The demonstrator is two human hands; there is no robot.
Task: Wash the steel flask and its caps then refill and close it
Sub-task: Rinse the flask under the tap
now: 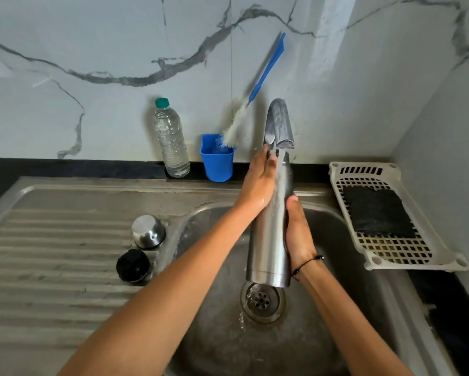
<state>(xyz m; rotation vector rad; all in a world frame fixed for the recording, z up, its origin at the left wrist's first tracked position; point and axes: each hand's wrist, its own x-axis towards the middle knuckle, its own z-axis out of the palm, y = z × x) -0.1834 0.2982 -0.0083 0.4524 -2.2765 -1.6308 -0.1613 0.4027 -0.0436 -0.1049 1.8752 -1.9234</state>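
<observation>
right hand gripping flask under tap | left hand rubbing it, fingers straight | risk: wet steel slipping into sink

We are seeing a plastic water bottle standing beside a blue cup holding a bottle brush, and a white basket holding a dark scrub pad.

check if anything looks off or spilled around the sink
Nothing stands out. The steel flask is held over the basin under the running tap, both caps sit on the drainboard, and the bottle brush stands in its blue cup.
</observation>
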